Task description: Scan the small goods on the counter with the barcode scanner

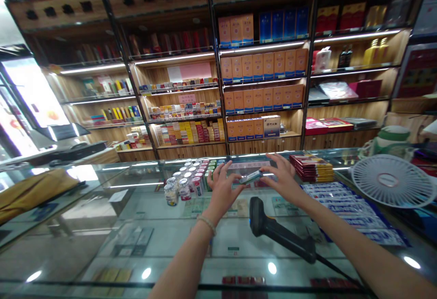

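Between my two hands, just above the glass counter (150, 226), is a small slim pack (251, 177) with a pale label and a greenish edge. My left hand (221, 187) pinches its left end with thumb and forefinger, the other fingers raised. At the other end, my right hand (282, 178) grips it between thumb and fingertips. A black handheld barcode scanner (283, 237) lies on the glass below the right hand, its cable running toward the near edge. Beyond the left hand stand several small round tubs (184, 185) in rows.
On the right, red-and-yellow packs (312, 168) are stacked beside a row of blue-and-white packets (348, 208). A white round fan (392, 180) and a green-and-white jug (392, 142) stand farther right. Brown cloth (34, 192) lies at left. Stocked shelves (262, 83) line the back wall.
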`<move>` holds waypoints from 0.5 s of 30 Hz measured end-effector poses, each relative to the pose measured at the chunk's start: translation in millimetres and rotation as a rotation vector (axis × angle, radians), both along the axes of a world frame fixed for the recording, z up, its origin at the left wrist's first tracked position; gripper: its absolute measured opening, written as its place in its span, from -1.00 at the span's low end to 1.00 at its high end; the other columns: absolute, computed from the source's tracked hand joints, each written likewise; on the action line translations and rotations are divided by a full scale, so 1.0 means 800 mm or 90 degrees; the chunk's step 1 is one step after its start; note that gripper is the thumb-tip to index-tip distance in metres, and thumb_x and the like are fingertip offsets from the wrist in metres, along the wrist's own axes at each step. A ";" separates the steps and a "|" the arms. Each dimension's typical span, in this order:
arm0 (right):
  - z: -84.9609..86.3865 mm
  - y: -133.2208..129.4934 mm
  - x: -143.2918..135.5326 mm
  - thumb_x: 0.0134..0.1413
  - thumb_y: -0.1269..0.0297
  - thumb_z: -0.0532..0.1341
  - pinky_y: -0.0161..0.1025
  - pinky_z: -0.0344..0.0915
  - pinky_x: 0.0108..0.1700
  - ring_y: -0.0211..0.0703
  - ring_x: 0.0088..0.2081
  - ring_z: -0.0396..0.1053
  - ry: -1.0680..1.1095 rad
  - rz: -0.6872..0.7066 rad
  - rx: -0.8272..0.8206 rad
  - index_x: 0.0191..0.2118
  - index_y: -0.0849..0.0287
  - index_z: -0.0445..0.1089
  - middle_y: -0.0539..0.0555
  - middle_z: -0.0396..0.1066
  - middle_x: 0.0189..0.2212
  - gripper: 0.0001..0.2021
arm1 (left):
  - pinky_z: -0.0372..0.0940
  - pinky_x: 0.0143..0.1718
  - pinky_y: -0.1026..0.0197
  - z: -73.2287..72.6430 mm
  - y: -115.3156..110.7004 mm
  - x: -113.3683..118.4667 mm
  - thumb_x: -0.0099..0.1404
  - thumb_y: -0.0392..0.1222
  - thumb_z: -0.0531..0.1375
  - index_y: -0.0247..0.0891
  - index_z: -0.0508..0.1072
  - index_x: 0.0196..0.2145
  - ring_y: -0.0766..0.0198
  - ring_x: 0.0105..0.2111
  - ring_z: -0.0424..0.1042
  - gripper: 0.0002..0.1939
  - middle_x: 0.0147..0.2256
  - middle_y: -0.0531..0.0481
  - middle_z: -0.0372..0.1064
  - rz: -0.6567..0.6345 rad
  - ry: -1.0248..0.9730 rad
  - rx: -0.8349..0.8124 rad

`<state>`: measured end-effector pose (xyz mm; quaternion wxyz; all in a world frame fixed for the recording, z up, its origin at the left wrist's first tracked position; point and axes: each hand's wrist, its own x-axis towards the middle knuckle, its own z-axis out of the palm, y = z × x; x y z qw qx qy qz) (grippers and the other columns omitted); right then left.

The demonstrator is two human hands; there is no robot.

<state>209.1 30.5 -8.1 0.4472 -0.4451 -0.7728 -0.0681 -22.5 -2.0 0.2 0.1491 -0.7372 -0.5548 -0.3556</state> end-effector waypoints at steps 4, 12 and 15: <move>-0.007 -0.001 0.010 0.21 0.10 0.20 0.29 -0.11 0.27 0.21 0.36 -0.04 -0.072 -0.039 0.014 -0.12 -0.09 0.53 0.07 0.15 0.33 -0.80 | -0.23 0.35 -0.27 -0.001 -0.005 0.002 0.21 0.00 0.34 0.02 0.57 -0.19 -0.04 0.33 0.03 -0.80 0.31 0.00 0.18 -0.002 0.008 0.018; -0.013 -0.006 0.009 0.18 0.17 0.24 0.25 -0.18 0.30 0.14 0.36 -0.03 -0.142 -0.083 -0.003 -0.12 -0.08 0.50 0.08 0.17 0.33 -0.83 | -0.27 0.36 -0.24 -0.001 -0.006 0.007 0.20 -0.02 0.34 0.02 0.56 -0.21 -0.03 0.32 0.04 -0.82 0.31 0.04 0.18 -0.020 0.019 0.030; 0.000 -0.008 0.009 0.18 0.19 0.24 0.24 -0.17 0.30 0.15 0.35 -0.01 -0.179 -0.098 -0.008 -0.09 -0.07 0.50 0.08 0.18 0.32 -0.80 | -0.24 0.34 -0.26 -0.003 -0.004 0.008 0.18 -0.06 0.36 0.01 0.56 -0.23 -0.04 0.31 0.06 -0.83 0.29 0.03 0.20 -0.032 0.017 0.043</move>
